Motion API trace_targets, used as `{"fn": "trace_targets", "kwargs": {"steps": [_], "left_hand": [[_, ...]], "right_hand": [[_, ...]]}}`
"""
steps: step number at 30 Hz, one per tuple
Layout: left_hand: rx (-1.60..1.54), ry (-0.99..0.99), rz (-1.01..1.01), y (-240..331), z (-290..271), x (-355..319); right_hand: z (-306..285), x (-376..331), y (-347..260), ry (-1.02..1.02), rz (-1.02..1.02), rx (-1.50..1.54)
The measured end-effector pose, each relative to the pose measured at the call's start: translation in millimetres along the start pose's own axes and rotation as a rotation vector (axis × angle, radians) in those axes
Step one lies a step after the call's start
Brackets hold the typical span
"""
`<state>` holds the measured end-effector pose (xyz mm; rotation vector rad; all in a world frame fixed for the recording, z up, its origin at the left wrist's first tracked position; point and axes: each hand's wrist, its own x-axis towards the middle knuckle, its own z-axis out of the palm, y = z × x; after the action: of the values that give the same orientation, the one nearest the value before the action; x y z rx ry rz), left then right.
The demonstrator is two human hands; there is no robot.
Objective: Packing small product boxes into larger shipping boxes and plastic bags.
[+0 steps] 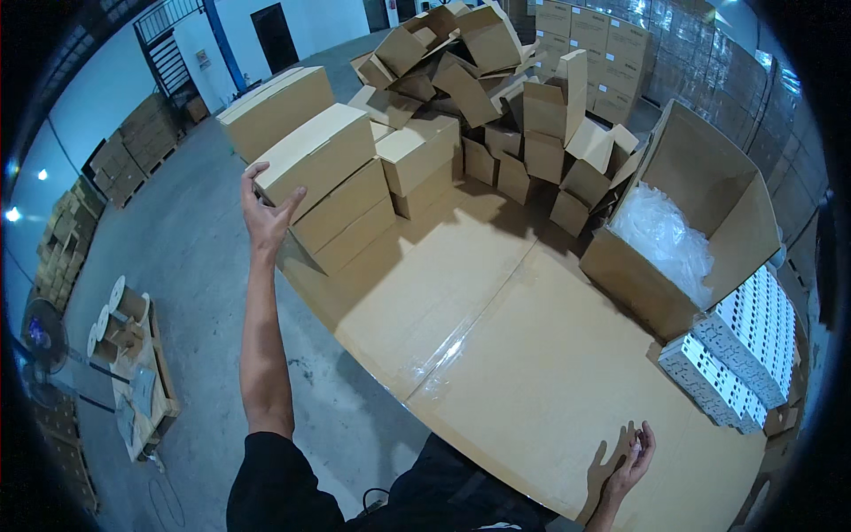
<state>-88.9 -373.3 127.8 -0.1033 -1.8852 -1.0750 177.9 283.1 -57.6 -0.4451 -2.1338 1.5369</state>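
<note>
My left hand (269, 211) is at the near left end of a closed cardboard box (324, 152), its fingers on the far side of the corner and its thumb on the front face. That box lies on top of other closed cardboard boxes (346, 226) at the left edge of the cardboard-covered table (479, 346). Low over the table's near right part, my right hand (631, 465) has its fingers apart and loosely bent. Nothing is in it, and its shadow falls beside it.
Open empty cartons (461, 75) are heaped at the back. On the right, a large open carton (709, 177) holds clear plastic bags (660, 235), beside stacked white perforated blocks (749, 332). Cable reels (115, 319) sit on a pallet at left, near a fan (42, 335).
</note>
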Motion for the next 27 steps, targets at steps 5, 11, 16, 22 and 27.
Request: {"fn": "trace_targets", "kwargs": {"steps": [5, 11, 16, 22, 27], "left_hand": [[0.211, 0.012, -0.008, -25, -5, -2], [0.431, 0.205, 0.104, -36, 20, -16], [0.289, 0.256, 0.105, -37, 42, -22], [0.294, 0.281, 0.114, -52, 34, -19], [0.372, 0.273, 0.129, -49, 31, -19]], "right_hand": [[7, -1, -13, 0.033, 0.024, 0.006], [-2, 0, 3, 0.005, -0.013, -0.008], [1, 0, 1, 0.035, -0.022, 0.03], [2, 3, 2, 0.035, -0.038, -0.041], [-3, 3, 9, 0.046, -0.013, 0.014]]}}
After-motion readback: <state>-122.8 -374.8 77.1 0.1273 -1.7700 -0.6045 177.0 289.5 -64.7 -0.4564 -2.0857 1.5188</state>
